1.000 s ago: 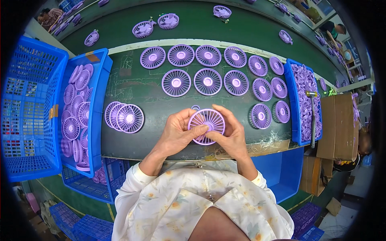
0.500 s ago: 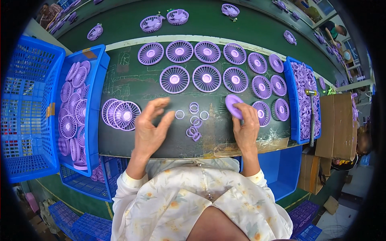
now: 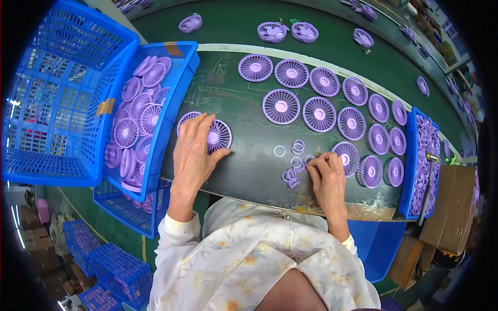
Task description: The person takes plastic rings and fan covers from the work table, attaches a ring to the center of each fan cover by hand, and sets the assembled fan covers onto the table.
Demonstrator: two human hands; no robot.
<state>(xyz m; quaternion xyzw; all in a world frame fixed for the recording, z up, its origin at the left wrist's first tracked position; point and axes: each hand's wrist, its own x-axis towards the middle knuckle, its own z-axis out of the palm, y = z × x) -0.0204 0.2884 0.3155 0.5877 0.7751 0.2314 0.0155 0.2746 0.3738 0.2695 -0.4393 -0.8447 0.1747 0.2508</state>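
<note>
My left hand (image 3: pixel 193 153) is over a small group of overlapping purple fan grilles at the left of the table. Its fingers and thumb span the top fan grille (image 3: pixel 220 136), touching its edge. Near the middle, my right hand (image 3: pixel 329 182) pinches a thin purple ring (image 3: pixel 309 159) between thumb and fingertips, low over the tabletop. Beside it lie several loose rings (image 3: pixel 298 147), some overlapping. Just beyond that hand sits a round purple fan grille (image 3: pixel 346 158), first in the nearest of three rows laid flat, hubs up.
At left stands a blue crate (image 3: pixel 150 171) full of purple grilles, beside a tilted blue basket (image 3: pixel 52 173). A blue bin (image 3: pixel 410 155) of small purple parts, with a hammer (image 3: pixel 428 181) across it, is at right. Fan parts (image 3: pixel 272 32) lie on the green belt beyond.
The grille that my right hand held now lies in the nearest row, and that hand has come to the rings. My left hand has moved left onto the grilles. The view has swung left.
</note>
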